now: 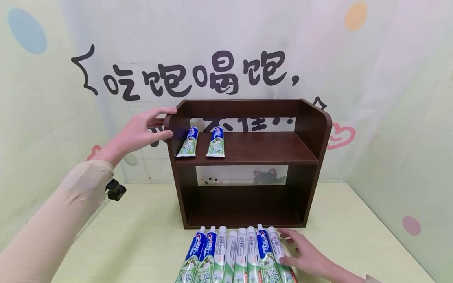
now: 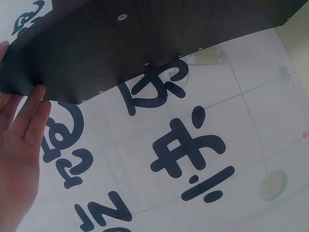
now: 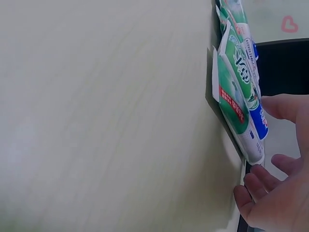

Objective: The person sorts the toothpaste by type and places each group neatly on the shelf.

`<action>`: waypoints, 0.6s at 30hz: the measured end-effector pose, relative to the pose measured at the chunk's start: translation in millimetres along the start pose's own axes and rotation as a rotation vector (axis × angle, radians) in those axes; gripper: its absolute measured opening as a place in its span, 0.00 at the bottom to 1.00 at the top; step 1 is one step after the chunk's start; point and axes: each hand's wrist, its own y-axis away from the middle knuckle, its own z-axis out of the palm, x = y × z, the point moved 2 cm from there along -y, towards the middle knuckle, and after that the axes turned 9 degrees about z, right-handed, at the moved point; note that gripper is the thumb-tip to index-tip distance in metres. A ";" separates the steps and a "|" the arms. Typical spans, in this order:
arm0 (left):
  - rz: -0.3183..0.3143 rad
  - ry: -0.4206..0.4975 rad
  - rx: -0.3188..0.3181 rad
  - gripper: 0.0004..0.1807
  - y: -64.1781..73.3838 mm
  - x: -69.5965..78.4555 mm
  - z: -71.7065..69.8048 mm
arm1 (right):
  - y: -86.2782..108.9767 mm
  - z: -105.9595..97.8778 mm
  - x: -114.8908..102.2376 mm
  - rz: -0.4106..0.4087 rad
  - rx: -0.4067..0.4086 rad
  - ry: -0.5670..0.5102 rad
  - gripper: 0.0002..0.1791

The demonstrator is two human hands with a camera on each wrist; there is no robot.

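My left hand rests against the upper left side of a dark brown two-tier shelf, with fingers straight and the thumb near its front edge. In the left wrist view those fingers touch the side panel. On the upper tier, two blue-and-green toothpaste tubes lean back, caps up. My right hand is spread loosely beside the rightmost tube of a row on the table, a white-and-green toothpaste tube. Its thumb and fingers are parted around the cap end in the right wrist view.
Several toothpaste tubes, blue-and-green and white-and-green, lie side by side on the pale table, caps toward the shelf. The lower tier is just behind them. A printed backdrop hangs behind. A small black device sits at the left wrist.
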 end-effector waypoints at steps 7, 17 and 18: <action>-0.004 0.007 -0.003 0.31 0.3 1.2 0.4 | 1.5 5.4 3.1 0.021 -0.019 0.002 0.44; 0.006 0.004 0.003 0.31 -0.2 0.3 1.1 | 2.9 13.2 0.6 0.047 -0.046 0.013 0.47; 0.008 0.001 0.005 0.31 -0.3 0.1 1.1 | 2.8 13.6 -0.7 0.047 -0.059 -0.001 0.47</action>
